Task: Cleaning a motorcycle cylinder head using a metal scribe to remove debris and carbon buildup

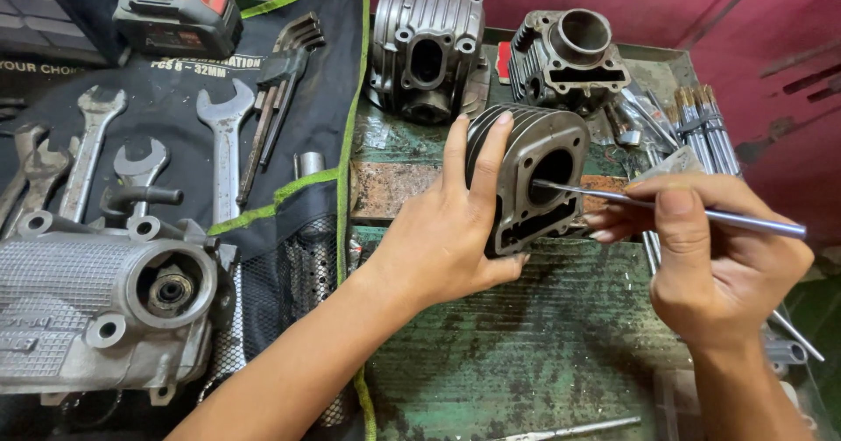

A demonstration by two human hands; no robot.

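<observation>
My left hand (453,231) grips a finned grey engine cylinder (545,171) that stands on its side on the worn green metal bench (526,353), bore facing me. My right hand (718,248) pinches a long thin metal rod (753,222) like a pen. The rod's tip rests at the edge of the cylinder's round bore.
A second cylinder (574,56) and a cylinder head (427,47) stand at the back. Several long studs (705,126) lie at the right. A black tool roll (175,134) with spanners and hex keys, a battery pack (180,12) and a large aluminium engine cover (96,310) fill the left.
</observation>
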